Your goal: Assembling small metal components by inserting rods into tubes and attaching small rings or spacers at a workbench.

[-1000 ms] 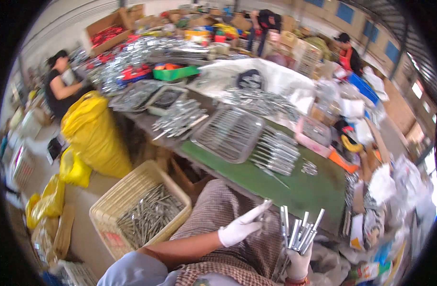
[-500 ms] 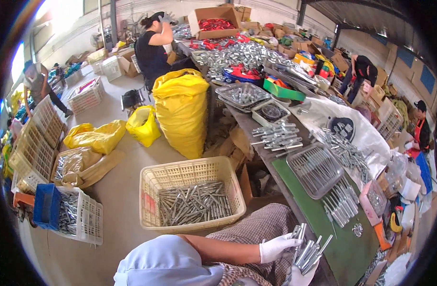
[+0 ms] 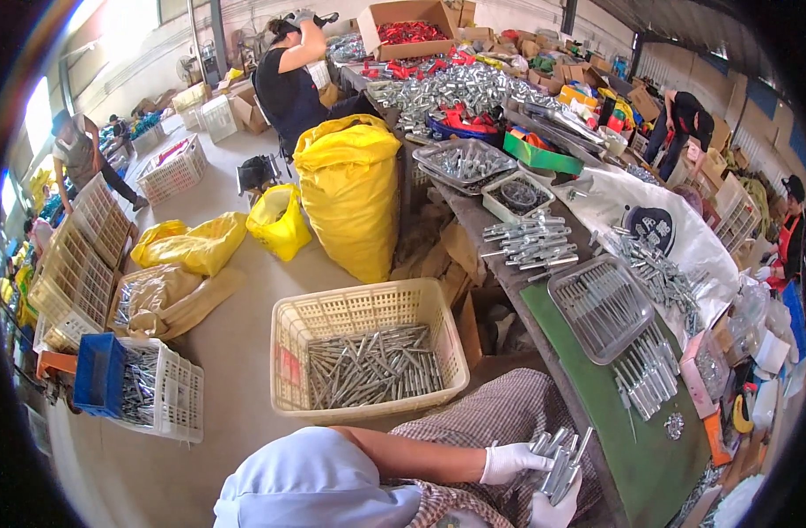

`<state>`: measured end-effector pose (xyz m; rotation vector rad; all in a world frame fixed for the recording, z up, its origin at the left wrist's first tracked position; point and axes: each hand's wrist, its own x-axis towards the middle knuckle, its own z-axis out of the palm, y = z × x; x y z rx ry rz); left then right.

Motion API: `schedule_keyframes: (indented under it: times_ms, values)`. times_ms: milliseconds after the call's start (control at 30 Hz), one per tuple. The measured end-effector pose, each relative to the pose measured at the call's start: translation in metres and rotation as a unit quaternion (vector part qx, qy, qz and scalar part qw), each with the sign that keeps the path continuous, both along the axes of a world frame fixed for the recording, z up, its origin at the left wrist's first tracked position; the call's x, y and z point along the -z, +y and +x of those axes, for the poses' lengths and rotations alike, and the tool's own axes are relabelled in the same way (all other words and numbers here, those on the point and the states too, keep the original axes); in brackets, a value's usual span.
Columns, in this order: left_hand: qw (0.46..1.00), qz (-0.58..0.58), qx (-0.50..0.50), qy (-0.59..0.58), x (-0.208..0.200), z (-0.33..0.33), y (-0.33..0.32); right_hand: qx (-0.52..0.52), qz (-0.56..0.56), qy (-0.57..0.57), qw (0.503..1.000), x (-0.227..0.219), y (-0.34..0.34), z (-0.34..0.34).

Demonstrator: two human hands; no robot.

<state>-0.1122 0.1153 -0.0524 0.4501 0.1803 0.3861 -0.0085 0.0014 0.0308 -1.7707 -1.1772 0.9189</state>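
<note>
White gloves cover both my hands at the lower right, beside the table edge. My left hand (image 3: 508,461) is closed around the near ends of silvery metal rods with thicker sleeves (image 3: 559,462). Below it, my right hand (image 3: 557,509) grips the lower part of the same bundle, whose thin ends point up and right. The palms and some fingers are hidden behind the metal. On the green mat (image 3: 588,414) next to my hands, similar sleeved rods (image 3: 647,374) lie in a row, with a small heap of little metal parts (image 3: 674,426) close by.
A cream basket (image 3: 368,295) of loose rods stands on the floor at my left. A metal tray (image 3: 601,308) of rods and more piles fill the table. Yellow sacks (image 3: 348,194) and a white crate (image 3: 181,396) stand farther left. Several other people work around the room.
My view has shifted a little, so the surroundings sit farther right in it. The rods in my hands have drawn closer together, and both hands still hold them.
</note>
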Motion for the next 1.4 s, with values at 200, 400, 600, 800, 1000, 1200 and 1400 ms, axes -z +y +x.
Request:
schedule_keyframes:
  times_ms: [200, 400, 600, 800, 1000, 1200, 1400]
  values:
    - [0.999, 0.021, -0.044, -0.022, -0.002, 0.001, -0.009, 0.055, -0.016, 0.074, 0.996, 0.0, -0.005, -0.005]
    - [0.986, -0.109, -0.126, 0.03, -0.003, 0.001, -0.002, 0.109, 0.043, 0.04, 0.992, 0.035, -0.025, 0.016]
    - [0.992, -0.066, -0.101, 0.038, -0.011, -0.007, 0.004, 0.164, 0.104, 0.003, 0.981, 0.023, 0.001, 0.006]
    - [0.998, -0.045, -0.036, 0.008, -0.023, 0.0, -0.007, 0.124, 0.08, -0.076, 0.986, 0.015, 0.003, 0.001]
    - [0.997, -0.078, 0.009, 0.026, -0.012, 0.001, -0.013, 0.102, 0.064, -0.089, 0.989, 0.02, -0.019, 0.001]
    - [0.993, -0.097, 0.047, 0.056, -0.002, -0.009, -0.009, 0.114, 0.043, -0.153, 0.981, -0.004, -0.032, 0.013]
    - [0.978, -0.072, 0.195, 0.015, 0.023, -0.016, -0.007, -0.145, -0.036, -0.147, 0.978, -0.041, -0.016, 0.045]
